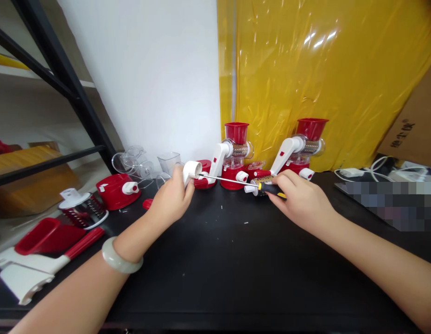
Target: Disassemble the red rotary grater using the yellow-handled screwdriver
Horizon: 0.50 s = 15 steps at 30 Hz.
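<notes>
My left hand (174,195) is closed around a white plastic crank handle (192,170), its round hollow end facing right; most of the part is hidden by my fingers. Between the fingers of my right hand (297,195) is a screwdriver (267,188) with a black and yellow grip. Its long metal shaft points left, and the tip reaches the opening of the white part; whether it touches inside I cannot tell. Behind my hands stand two assembled red and white rotary graters, one nearer the middle (236,134) and one to the right (311,130).
Left on the black table (215,278) are a red base (118,192), a grater drum (85,211), a red hopper (45,235) and clear plastic parts (135,162). Another drum (257,185) lies behind my right hand. White cables (371,169) lie at the right. A black metal frame (62,79) rises at the left.
</notes>
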Each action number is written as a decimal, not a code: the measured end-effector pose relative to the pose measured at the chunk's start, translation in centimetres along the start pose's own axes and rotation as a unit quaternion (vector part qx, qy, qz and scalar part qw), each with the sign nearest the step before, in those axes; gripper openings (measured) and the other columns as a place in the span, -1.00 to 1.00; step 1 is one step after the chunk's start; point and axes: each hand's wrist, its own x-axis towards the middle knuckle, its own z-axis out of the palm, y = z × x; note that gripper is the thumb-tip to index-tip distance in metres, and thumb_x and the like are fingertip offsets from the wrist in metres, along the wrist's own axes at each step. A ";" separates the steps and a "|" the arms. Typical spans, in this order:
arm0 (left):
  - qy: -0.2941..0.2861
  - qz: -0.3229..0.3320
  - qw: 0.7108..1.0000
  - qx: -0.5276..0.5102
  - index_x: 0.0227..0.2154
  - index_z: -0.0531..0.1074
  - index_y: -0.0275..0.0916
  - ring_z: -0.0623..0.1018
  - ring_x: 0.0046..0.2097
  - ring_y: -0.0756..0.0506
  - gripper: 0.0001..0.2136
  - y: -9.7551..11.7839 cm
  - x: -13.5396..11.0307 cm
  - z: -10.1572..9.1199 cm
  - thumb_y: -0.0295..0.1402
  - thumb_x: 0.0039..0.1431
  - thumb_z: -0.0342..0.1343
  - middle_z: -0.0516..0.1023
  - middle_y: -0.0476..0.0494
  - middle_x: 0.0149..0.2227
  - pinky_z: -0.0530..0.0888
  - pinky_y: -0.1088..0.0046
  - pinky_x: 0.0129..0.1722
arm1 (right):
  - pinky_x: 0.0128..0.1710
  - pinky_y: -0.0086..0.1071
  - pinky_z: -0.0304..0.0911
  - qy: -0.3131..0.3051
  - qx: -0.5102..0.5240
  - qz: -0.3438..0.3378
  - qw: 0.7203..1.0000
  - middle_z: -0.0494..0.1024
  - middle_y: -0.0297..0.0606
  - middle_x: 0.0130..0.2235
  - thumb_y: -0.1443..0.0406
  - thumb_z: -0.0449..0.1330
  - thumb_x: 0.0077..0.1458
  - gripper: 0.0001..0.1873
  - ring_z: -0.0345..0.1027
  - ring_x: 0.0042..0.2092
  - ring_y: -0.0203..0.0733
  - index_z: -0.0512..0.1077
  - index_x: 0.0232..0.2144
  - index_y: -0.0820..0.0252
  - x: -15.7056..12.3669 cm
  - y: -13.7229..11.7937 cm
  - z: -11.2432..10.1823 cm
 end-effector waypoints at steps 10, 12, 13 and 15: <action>0.003 -0.025 0.999 0.032 0.00 0.18 -0.30 0.61 -0.31 -0.36 -0.68 -0.4 0.2 -0.2 -0.18 0.36 -0.18 0.54 -0.29 -0.35 0.44 0.22 -0.37 | -0.12 -0.17 0.43 -0.085 0.123 -0.016 0.989 0.54 -0.09 -0.21 0.30 0.14 0.28 -0.88 0.49 -0.15 0.00 0.41 -0.18 0.23 0.2 0.1 0.7; -0.005 -0.022 0.999 0.032 -0.01 0.17 -0.30 0.60 -0.34 -0.36 -0.69 -0.2 0.2 -0.1 -0.18 0.36 -0.19 0.53 -0.28 -0.37 0.43 0.22 -0.38 | -0.18 -0.17 0.43 -0.092 0.081 -0.016 0.992 0.51 -0.10 -0.20 0.31 0.16 0.25 -0.92 0.48 -0.17 0.01 0.39 -0.20 0.20 0.2 0.3 0.8; -0.008 -0.020 0.999 0.030 -0.01 0.17 -0.30 0.60 -0.34 -0.36 -0.69 -0.1 0.2 -0.1 -0.18 0.36 -0.19 0.53 -0.27 -0.37 0.43 0.21 -0.38 | -0.23 -0.19 0.43 -0.092 0.062 -0.008 0.994 0.50 -0.11 -0.20 0.33 0.18 0.23 -0.94 0.48 -0.20 0.00 0.39 -0.22 0.19 0.1 0.4 0.8; -0.012 -0.017 0.999 0.026 -0.03 0.17 -0.29 0.60 -0.34 -0.36 -0.70 0.1 0.1 -0.2 -0.18 0.35 -0.19 0.52 -0.27 -0.38 0.42 0.21 -0.37 | -0.32 -0.23 0.41 -0.087 0.038 0.016 0.995 0.49 -0.11 -0.16 0.37 0.23 0.15 -0.87 0.48 -0.23 -0.02 0.38 -0.22 0.18 0.1 0.5 0.7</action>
